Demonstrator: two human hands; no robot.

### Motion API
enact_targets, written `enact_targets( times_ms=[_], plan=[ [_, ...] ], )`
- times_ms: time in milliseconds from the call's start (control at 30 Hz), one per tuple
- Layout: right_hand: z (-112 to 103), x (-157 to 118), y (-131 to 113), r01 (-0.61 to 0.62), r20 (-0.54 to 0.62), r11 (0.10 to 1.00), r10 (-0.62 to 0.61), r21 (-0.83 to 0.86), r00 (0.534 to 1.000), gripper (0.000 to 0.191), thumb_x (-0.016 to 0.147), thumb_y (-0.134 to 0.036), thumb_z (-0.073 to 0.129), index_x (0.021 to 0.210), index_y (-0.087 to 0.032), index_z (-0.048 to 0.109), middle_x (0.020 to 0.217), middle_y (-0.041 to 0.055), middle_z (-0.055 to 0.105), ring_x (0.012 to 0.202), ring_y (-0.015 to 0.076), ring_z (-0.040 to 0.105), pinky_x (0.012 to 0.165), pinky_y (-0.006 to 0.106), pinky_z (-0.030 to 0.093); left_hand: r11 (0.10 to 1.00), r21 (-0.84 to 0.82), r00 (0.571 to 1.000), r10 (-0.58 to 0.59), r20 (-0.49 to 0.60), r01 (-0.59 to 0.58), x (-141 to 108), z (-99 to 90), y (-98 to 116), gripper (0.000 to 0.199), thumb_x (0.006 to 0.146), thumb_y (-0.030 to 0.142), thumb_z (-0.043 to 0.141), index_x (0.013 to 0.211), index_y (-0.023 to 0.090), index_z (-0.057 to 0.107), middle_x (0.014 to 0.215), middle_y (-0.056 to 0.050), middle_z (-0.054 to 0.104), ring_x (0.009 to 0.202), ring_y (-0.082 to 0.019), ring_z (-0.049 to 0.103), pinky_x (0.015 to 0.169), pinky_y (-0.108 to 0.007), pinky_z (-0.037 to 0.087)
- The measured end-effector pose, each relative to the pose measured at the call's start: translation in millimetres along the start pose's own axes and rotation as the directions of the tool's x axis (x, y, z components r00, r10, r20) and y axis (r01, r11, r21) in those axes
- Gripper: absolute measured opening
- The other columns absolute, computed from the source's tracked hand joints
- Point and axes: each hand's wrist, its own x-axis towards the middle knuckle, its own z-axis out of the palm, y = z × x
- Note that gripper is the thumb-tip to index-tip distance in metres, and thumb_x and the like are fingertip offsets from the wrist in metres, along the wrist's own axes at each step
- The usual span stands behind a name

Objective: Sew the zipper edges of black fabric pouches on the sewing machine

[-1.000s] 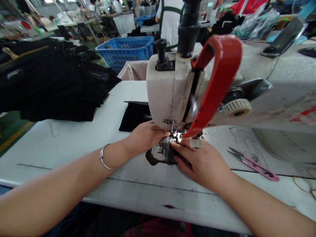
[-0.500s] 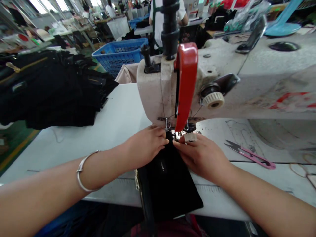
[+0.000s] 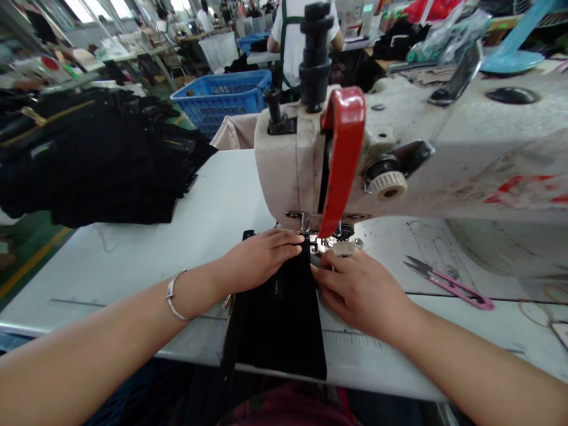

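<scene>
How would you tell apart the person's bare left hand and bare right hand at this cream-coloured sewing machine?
The left hand lies flat on the black fabric piece, while the right hand curls at its edge. The left wrist wears a silver bangle; the right shows none. The right hand has a pale band on a finger. Both reach toward the presser foot.

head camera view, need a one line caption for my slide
Left hand and right hand hold black fabric at a sewing machine
</scene>
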Motion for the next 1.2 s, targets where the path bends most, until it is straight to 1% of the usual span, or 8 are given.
enact_targets(
  times_ms=[100, 167, 300, 433, 600, 733, 900, 1200],
  plan=[
    [-1, -1, 2, 0.027, -0.014, 0.999, -0.027, 0.030, 1.000, 0.025, 0.086, -0.016, 0.049, 0.102, -0.017, 0.067, 0.113, 0.0112, 0.062, 0.101, 0.0259, 0.056, 0.085, 0.043, 0.046, 0.990, -0.031, 0.991, -0.134, 0.020, 0.135, -7, -7.4, 7, 0.030, 0.097, 0.016, 0.044, 0.123, 0.019, 0.059, 0.130, -0.008, 0.060, 0.126, -0.020, 0.052, 0.111, -0.043, 0.041],
    [-6, -3, 1, 0.080, -0.014, 0.993, -0.079, 0.082, 0.997, 0.026, 0.083, -0.014, 0.050, 0.103, -0.018, 0.067, 0.124, 0.0107, 0.060, 0.112, 0.0267, 0.054, 0.093, 0.045, 0.044, 0.936, -0.011, 0.935, -0.353, -0.024, 0.352, -22, -13.4, 21, 0.040, 0.094, 0.026, 0.054, 0.134, 0.021, 0.051, 0.136, -0.010, 0.055, 0.130, -0.025, 0.047, 0.112, -0.051, 0.037],
    [-21, -9, -10, 0.095, 0.124, 0.974, -0.123, 0.208, 0.985, 0.032, 0.077, -0.017, 0.058, 0.109, -0.019, 0.062, 0.126, 0.0071, 0.060, 0.128, 0.0234, 0.045, 0.109, 0.043, 0.032, 0.651, -0.112, 0.641, -0.759, -0.116, 0.751, -65, -19.1, 64, 0.087, 0.080, 0.043, 0.070, 0.150, 0.023, 0.024, 0.141, -0.017, 0.043, 0.121, -0.034, 0.052, 0.100, -0.058, 0.046],
    [-24, -15, -31, 0.034, 0.181, 0.976, -0.074, 0.214, 0.981, 0.045, 0.072, -0.038, 0.072, 0.110, -0.019, 0.060, 0.127, 0.0094, 0.058, 0.128, 0.0269, 0.045, 0.114, 0.047, 0.026, 0.414, -0.498, 0.470, -0.883, -0.015, 0.762, -84, -16.5, 93, 0.086, 0.080, 0.033, 0.068, 0.151, 0.033, 0.019, 0.145, -0.013, 0.037, 0.113, -0.027, 0.059, 0.080, -0.039, 0.060],
    [5, -22, -51, 0.035, -0.037, 0.996, -0.032, 0.086, 0.999, 0.008, 0.084, -0.021, 0.061, 0.092, -0.018, 0.064, 0.104, 0.0066, 0.065, 0.104, 0.0238, 0.056, 0.094, 0.040, 0.045, -0.035, -0.918, 0.448, -0.865, 0.226, 0.395, -70, -25.4, 96, 0.072, 0.077, 0.025, 0.068, 0.142, 0.026, 0.038, 0.139, -0.012, 0.050, 0.104, -0.023, 0.066, 0.081, -0.031, 0.059],
    [22, -21, -61, -0.040, -0.188, 0.997, 0.052, 0.069, 0.981, 0.014, 0.086, -0.013, 0.053, 0.094, -0.019, 0.062, 0.097, 0.0069, 0.064, 0.086, 0.0223, 0.057, 0.075, 0.037, 0.048, -0.289, -0.912, 0.378, -0.841, 0.388, 0.292, -62, -38.6, 98, 0.073, 0.075, 0.021, 0.070, 0.141, 0.028, 0.041, 0.091, -0.002, 0.066, 0.049, -0.007, 0.058, 0.039, -0.014, 0.047],
    [17, 2, -66, -0.264, -0.205, 0.963, 0.270, 0.056, 0.941, 0.043, 0.088, -0.008, 0.046, 0.130, -0.016, 0.046, 0.131, 0.0145, 0.051, 0.098, 0.0227, 0.058, 0.083, 0.035, 0.051, -0.428, -0.890, 0.332, -0.826, 0.456, 0.158, -64, -41.2, 103, 0.073, 0.077, 0.019, 0.067, 0.143, 0.031, 0.039, 0.077, 0.002, 0.059, 0.042, -0.004, 0.051, 0.030, -0.008, 0.036],
    [1, 30, -51, -0.363, -0.239, 0.930, 0.341, -0.053, 0.909, 0.016, 0.087, -0.015, 0.052, 0.102, -0.017, 0.057, 0.102, 0.0130, 0.060, 0.093, 0.0273, 0.054, 0.078, 0.038, 0.047, -0.466, -0.872, 0.317, -0.813, 0.489, 0.150, -70, -41.0, 107, 0.064, 0.084, 0.020, 0.063, 0.142, 0.035, 0.042, 0.086, 0.000, 0.062, 0.036, 0.000, 0.041, 0.030, -0.008, 0.030]
  ],
)
